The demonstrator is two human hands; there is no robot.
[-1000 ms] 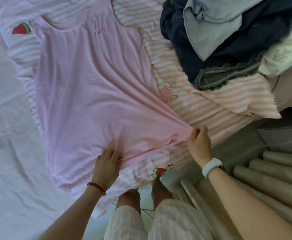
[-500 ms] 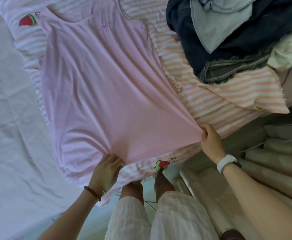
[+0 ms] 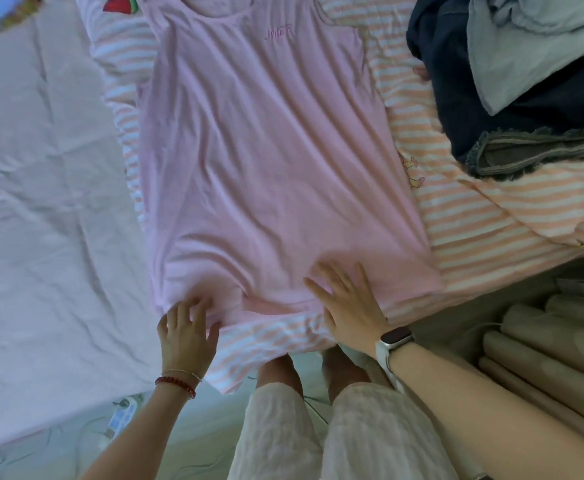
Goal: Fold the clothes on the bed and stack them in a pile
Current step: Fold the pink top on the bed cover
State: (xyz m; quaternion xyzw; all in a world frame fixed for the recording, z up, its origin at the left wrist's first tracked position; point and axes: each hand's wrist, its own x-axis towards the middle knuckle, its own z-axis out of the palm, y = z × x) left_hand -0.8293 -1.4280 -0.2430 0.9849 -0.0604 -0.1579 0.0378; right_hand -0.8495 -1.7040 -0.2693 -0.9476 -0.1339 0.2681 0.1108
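Released: both hands let go of hem pinch; R hand flat, L hand fingertips on pink top, now spread flat on striped blanket. Smoothing done-ish, fold next.

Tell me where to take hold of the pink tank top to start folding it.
Pinch the pink tank top at its two bottom hem corners, from the near edge of the bed. It lies flat, hem toward you, with the left hand at one corner and the right hand flat near the hem, so probably fold upward toward the neckline.
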